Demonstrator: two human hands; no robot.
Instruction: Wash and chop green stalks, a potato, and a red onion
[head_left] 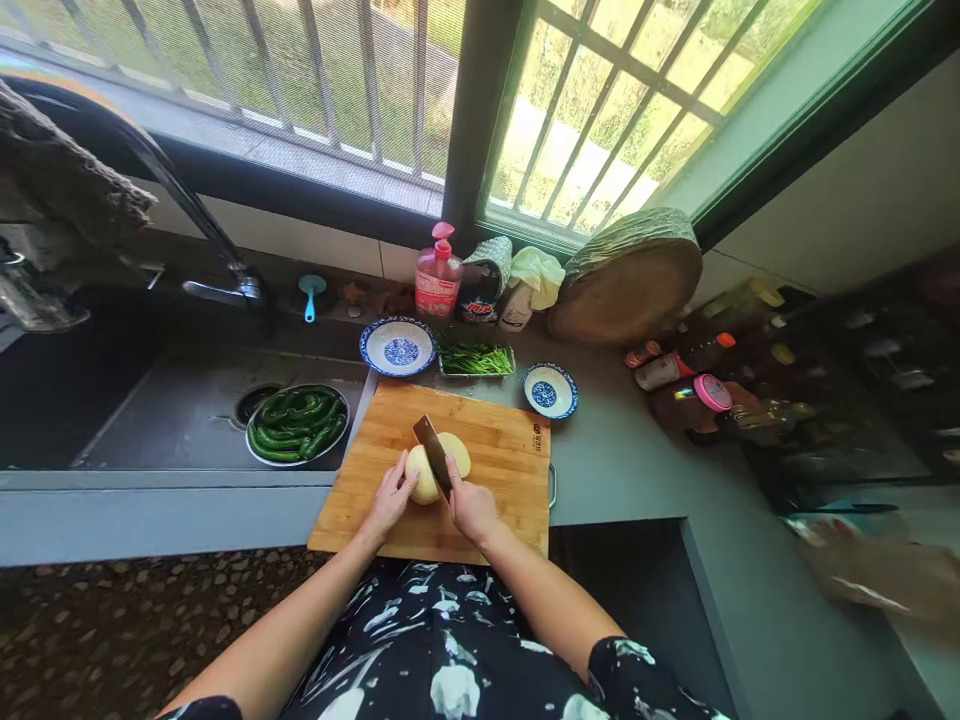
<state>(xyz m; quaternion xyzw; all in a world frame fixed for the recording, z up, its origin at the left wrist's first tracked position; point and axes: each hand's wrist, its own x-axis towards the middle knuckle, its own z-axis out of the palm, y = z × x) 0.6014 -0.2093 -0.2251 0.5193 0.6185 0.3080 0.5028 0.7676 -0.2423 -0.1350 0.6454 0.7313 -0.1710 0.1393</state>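
Note:
A pale yellow peeled vegetable, which looks like a potato [421, 476], rests on a wooden cutting board [510, 495]. My left hand [390, 495] is closed against its left side, fingers holding it on the board. In my right hand [474, 508] is the handle of a cleaver [432, 452]. The dark blade stands between the potato and a round pale cut piece [455, 455] to its right. My fingers hide part of the handle, and I cannot tell how deep the edge sits.
Behind the board are a blue-and-white plate [399, 347], a tray of cut greens [477, 360] and a small bowl [550, 390]. Green peppers [296, 425] fill a bowl in the sink [165, 410]. A pink soap bottle [439, 275] and a round wooden block [634, 285] stand by the window.

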